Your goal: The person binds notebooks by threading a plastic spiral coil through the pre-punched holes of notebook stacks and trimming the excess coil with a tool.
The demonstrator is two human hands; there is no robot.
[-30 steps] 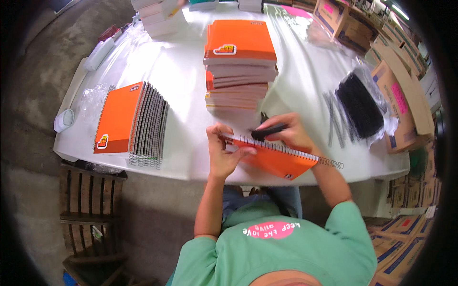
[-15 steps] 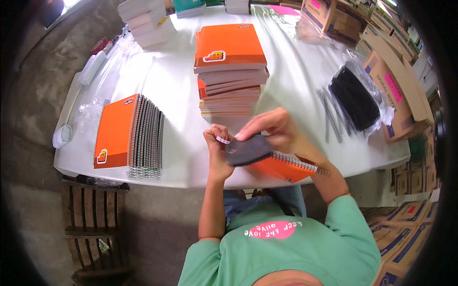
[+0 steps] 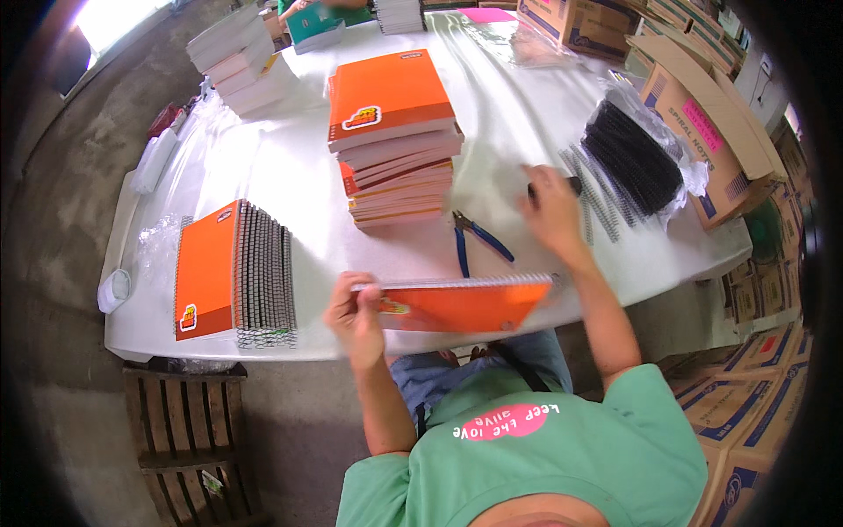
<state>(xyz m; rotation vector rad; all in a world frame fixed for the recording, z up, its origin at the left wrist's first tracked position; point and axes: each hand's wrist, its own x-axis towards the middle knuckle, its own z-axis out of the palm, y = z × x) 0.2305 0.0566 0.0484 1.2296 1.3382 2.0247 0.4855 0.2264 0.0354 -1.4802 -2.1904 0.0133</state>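
Note:
My left hand is closed on one end of an orange spiral notebook, held tilted at the table's front edge with its wire binding along the top. Over the table to the right, my right hand has its fingers curled on a small black object; its kind is mostly hidden. Between the hands and a tall stack of orange-covered books lie blue-handled cutting pliers.
Bound orange notebooks stand in a row at the left. Loose wire spirals lie beside a bundle of black spirals. An open cardboard box is at the right. Another person's arm shows at the far edge, near a green book.
My right hand has moved right, away from the notebook, with the black object. The notebook has turned to lie lengthwise before me, and the pliers have come into sight on the table.

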